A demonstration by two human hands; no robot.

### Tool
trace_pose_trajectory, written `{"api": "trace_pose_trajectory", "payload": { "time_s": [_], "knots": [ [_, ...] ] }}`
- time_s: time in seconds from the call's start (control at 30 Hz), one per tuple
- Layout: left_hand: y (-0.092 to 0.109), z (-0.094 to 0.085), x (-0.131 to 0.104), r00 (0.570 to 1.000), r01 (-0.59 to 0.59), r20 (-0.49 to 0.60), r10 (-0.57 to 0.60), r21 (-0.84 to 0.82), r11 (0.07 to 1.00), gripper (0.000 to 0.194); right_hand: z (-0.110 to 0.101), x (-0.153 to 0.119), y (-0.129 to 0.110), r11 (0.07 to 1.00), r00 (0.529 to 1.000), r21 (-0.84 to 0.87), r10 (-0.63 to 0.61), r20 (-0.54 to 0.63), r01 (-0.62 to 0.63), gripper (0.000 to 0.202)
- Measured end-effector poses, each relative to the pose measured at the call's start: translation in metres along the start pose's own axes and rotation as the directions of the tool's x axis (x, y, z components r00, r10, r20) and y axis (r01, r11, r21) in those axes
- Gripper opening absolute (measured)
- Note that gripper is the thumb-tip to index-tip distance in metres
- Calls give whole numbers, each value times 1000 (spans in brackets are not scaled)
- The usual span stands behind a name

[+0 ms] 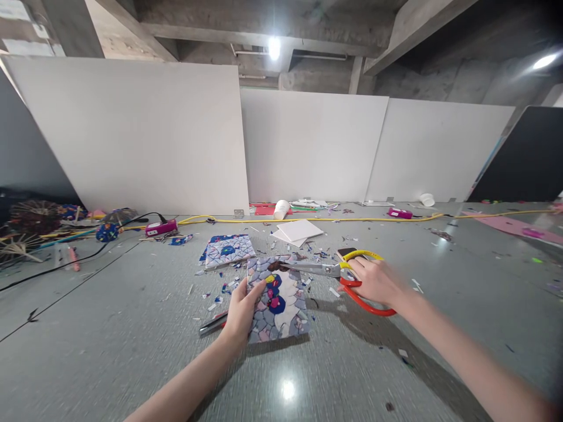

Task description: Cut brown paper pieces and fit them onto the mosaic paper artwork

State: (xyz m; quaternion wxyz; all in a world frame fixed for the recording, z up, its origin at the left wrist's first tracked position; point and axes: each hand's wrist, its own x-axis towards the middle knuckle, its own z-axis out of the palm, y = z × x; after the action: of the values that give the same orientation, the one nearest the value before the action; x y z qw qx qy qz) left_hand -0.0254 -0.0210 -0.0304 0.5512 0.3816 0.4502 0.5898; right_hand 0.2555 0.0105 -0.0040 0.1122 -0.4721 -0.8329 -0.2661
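My left hand [241, 313] grips the left edge of a square collage panel [266, 319], its thumb on the front. The panel shows grey and lilac patches, dark blue round shapes with pink and yellow bits, a pale area and a dark brown piece [278, 266] near the top. My right hand [373, 281] is closed round the yellow and red handles of large scissors [323, 269]. Their blades point left, and the tips are at the brown piece. Whether they touch it cannot be told. A dark and red tool [213, 324] lies beneath my left hand.
Another patterned panel [229, 251] lies behind on the left, near white square sheets [301, 231]. Scraps litter the grey table [176, 375]. A phone-like object [347, 252] lies behind the scissors. Yellow cable [325, 220], a paper cup [281, 209] and a magenta device [160, 227] are near the white partitions [308, 146].
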Motion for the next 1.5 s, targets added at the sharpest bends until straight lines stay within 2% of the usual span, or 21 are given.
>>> {"api": "trace_pose_trajectory", "payload": {
  "time_s": [0.3,0.57,0.7,0.97,1.27,1.5],
  "knots": [
    [10,-3,4,998,68,-13,-68,36,997,25,3,0,-9,998,997,-17,60,44,-59,55],
    [46,-6,9,988,132,60,-142,143,981,21,7,1,-18,997,997,7,77,-25,-77,55],
    [58,-9,11,988,145,35,-153,169,975,22,8,2,-24,997,996,21,75,-48,-74,56],
    [61,-13,13,991,126,6,-131,232,964,25,9,2,-27,998,995,5,65,-78,-65,59],
    [66,-9,9,982,179,14,-186,206,962,18,11,1,-24,999,998,-10,42,-38,-43,61],
    [69,-6,7,973,228,-17,-228,170,959,19,2,2,-25,996,994,14,82,68,-83,59]
  ]
}}
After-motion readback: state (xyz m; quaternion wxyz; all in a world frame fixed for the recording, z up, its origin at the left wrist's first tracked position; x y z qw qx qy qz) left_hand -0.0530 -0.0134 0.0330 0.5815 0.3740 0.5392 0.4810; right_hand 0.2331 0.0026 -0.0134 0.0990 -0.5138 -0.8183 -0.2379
